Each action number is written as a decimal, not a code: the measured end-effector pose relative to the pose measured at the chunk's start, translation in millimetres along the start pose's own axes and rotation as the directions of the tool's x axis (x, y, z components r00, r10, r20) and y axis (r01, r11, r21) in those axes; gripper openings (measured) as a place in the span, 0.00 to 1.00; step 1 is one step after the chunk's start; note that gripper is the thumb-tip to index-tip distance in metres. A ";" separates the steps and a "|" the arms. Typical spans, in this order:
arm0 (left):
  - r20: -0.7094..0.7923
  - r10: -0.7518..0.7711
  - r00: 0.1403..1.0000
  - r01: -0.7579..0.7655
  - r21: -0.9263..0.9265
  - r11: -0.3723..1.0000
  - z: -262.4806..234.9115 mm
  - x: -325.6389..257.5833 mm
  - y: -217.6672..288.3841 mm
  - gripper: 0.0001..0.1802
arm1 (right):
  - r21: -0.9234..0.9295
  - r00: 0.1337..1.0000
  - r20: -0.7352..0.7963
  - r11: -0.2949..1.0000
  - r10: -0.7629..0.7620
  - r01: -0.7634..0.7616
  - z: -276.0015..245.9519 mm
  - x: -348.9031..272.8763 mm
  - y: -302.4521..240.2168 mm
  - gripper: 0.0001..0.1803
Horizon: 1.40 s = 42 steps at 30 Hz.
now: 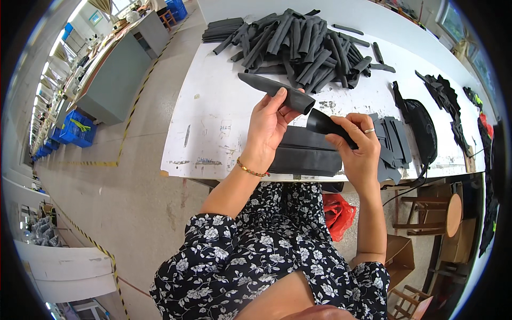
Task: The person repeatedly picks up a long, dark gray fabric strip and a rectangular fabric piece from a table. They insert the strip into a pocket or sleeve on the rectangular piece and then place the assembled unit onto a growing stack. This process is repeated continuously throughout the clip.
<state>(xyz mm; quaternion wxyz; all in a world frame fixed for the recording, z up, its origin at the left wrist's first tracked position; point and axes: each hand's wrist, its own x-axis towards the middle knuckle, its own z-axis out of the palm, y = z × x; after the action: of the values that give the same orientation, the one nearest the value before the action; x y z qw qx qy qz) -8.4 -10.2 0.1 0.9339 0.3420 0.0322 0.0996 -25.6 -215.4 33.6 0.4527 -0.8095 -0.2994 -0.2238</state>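
Note:
My left hand (265,127) grips a dark grey fabric tube (261,84), with the thumb on top and the fingers beneath. The tube's far end tapers off to the upper left, and its open end points toward my right hand (361,148). Between that hand's thumb and fingers is a curved black sheet piece (320,122), its wide edge close to the tube's opening. Whether the two touch is hard to make out. Under both hands lies a stack of flat black strips (301,161) at the table's near edge.
A large heap of similar dark tubes (298,40) covers the back of the white table (184,117). Flat grey cut pieces (396,143) and a black mesh pouch (424,130) lie to the right. A wooden stool (453,215) stands below, beside a red plastic bag (337,216).

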 end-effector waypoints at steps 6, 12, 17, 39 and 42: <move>0.022 0.007 1.000 -0.007 -0.003 1.000 3.1 -2.1 -2.3 0.11 | -0.064 0.996 -0.080 0.997 -0.038 0.033 5.6 6.1 2.3 0.14; 0.019 -0.015 1.000 0.015 0.017 1.000 3.7 -5.1 -2.4 0.11 | -0.190 0.984 -0.104 0.974 -0.142 0.120 6.0 11.1 1.1 0.12; 0.003 0.005 1.000 -0.005 0.063 0.998 5.8 -10.2 -2.7 0.13 | -0.337 0.953 -0.119 0.914 -0.279 0.226 8.9 11.6 1.7 0.13; 0.439 0.242 0.865 -0.248 -0.045 0.968 24.4 -24.0 -26.6 0.13 | -0.144 0.950 -0.072 0.945 -0.304 0.292 41.4 -16.1 2.7 0.25; 0.331 0.249 0.910 -0.225 -0.108 0.968 25.7 -28.9 -31.7 0.13 | -0.108 0.939 -0.057 0.937 -0.339 0.332 47.9 -7.7 -2.3 0.23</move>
<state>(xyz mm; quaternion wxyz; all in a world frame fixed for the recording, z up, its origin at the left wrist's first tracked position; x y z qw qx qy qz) -28.2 -56.1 -0.9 0.9173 0.3235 -0.1755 0.1522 -28.3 -175.0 6.7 0.3792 -0.7584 -0.4048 -0.3423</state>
